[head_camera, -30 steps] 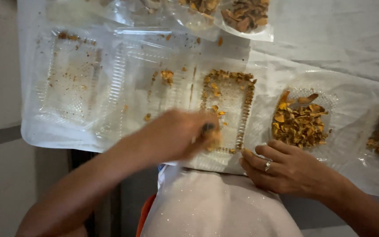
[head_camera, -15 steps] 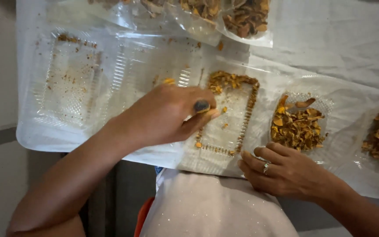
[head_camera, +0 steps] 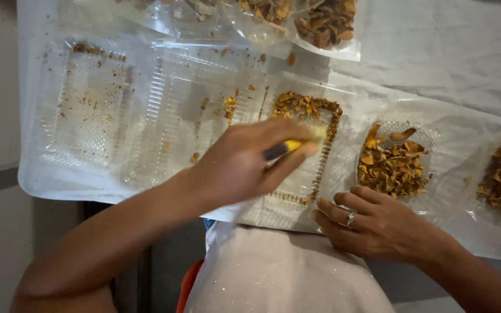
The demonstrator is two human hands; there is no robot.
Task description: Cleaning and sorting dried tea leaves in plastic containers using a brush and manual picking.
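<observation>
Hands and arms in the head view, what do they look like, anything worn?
Both arms are bare, no sleeves in view. The right hand wears a silver ring on one finger. The left hand has dark polish on its thumbnail; no gloves or watch show.

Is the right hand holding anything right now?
No, the right hand rests flat, fingers spread, on the near edge of the clear plastic tray, with nothing gripped in it.

Both bare hands low and near, fingers curled

The left hand [head_camera: 244,165] reaches in from the near left, forearm slanting far-right, fingers pinched together and blurred. The right hand [head_camera: 372,223] lies palm down at the near right, fingers bent, a ring on one.
</observation>
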